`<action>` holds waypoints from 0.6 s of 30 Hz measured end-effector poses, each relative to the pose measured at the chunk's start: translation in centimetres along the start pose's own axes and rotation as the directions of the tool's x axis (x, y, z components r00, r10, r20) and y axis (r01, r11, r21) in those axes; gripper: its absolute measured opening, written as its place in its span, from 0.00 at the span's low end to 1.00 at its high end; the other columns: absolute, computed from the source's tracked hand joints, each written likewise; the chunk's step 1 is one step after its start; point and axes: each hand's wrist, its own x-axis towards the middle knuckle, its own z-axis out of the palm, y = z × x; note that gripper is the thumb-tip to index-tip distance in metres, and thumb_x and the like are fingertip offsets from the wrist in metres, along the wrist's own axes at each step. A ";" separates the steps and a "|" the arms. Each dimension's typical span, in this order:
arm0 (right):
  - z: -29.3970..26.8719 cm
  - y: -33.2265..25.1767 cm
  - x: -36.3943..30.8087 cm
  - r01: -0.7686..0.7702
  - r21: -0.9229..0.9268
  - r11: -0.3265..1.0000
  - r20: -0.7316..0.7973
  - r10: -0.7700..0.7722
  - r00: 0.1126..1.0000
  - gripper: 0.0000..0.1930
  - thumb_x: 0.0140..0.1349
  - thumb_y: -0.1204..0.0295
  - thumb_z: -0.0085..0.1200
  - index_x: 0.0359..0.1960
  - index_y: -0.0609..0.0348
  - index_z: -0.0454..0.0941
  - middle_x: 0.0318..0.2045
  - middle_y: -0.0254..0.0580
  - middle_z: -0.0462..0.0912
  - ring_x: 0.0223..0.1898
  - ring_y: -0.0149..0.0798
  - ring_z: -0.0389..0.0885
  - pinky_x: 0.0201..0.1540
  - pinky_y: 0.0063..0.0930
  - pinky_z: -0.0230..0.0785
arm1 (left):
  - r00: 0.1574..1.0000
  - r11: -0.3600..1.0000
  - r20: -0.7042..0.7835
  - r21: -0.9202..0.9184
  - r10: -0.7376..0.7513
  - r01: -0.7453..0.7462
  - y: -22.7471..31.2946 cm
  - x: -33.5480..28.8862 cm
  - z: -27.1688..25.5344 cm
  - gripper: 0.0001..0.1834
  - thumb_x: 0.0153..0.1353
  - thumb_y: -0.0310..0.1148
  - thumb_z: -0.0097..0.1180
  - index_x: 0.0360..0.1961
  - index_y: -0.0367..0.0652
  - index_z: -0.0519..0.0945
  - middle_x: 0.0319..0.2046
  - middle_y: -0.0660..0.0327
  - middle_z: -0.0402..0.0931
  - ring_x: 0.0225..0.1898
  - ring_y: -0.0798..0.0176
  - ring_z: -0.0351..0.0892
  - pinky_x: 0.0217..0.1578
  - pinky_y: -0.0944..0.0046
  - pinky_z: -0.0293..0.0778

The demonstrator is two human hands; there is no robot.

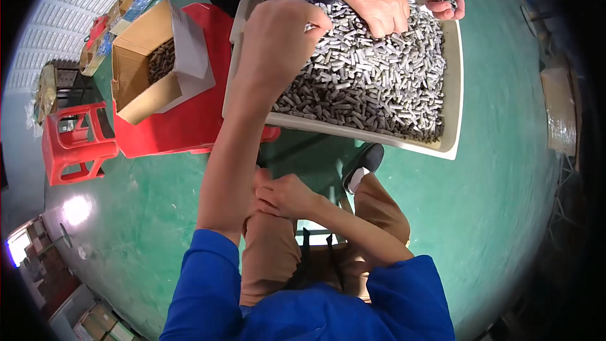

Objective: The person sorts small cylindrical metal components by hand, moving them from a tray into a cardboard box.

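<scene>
Sorting little grey metal sticks (372,82) in a wide cream plastic tray (456,88) was far from done.

The tray was full. The left hand (278,44) pinched some sticks at the tray's near left corner. The right hand (284,194) rested curled by the knee; I could not tell what it held. A co-worker's hands (379,0) dug at the far edge. A brown cardboard box (151,63) sat on a red plastic table (189,120), over a green floor (492,202).

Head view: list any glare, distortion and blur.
Head view: glare spot on the green floor at left; fisheye bends the tray rim and darkens the corners; left hand and the grey pins are sharp; boxes at the edges are soft.
</scene>
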 end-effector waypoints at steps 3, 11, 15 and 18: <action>0.4 0.8 -0.2 -0.026 -0.107 0.994 0.053 0.032 0.998 0.08 0.54 0.66 0.54 0.24 0.54 0.70 0.23 0.37 0.75 0.19 0.41 0.75 0.19 0.33 0.68 | 0.988 0.985 0.055 0.088 0.142 -0.147 -0.5 0.7 1.9 0.07 0.43 0.24 0.62 0.27 0.41 0.83 0.27 0.57 0.80 0.30 0.55 0.76 0.33 0.62 0.71; 1.3 0.9 -0.5 0.007 -0.130 0.992 0.037 -0.003 0.999 0.12 0.58 0.63 0.49 0.22 0.55 0.72 0.20 0.36 0.74 0.29 0.42 0.73 0.24 0.31 0.71 | 0.969 0.956 0.095 0.169 0.228 -0.242 -0.5 0.6 3.4 0.08 0.42 0.26 0.63 0.27 0.43 0.83 0.29 0.61 0.79 0.35 0.55 0.75 0.41 0.57 0.65; 1.1 0.6 -0.6 -0.030 -0.162 0.986 0.104 0.047 0.994 0.11 0.58 0.63 0.50 0.22 0.55 0.73 0.20 0.37 0.75 0.27 0.41 0.75 0.23 0.32 0.71 | 0.972 0.944 0.095 0.233 0.216 -0.232 -0.1 0.0 3.4 0.06 0.44 0.26 0.61 0.27 0.41 0.81 0.30 0.61 0.78 0.35 0.55 0.75 0.41 0.58 0.65; 0.5 0.2 -0.2 -0.026 -0.169 0.985 0.121 0.047 0.991 0.11 0.56 0.63 0.51 0.23 0.55 0.73 0.21 0.38 0.75 0.27 0.40 0.76 0.23 0.33 0.71 | 0.982 0.961 -0.022 0.212 0.189 -0.180 0.2 -1.2 3.1 0.05 0.45 0.25 0.61 0.26 0.39 0.79 0.27 0.60 0.77 0.31 0.56 0.75 0.37 0.61 0.68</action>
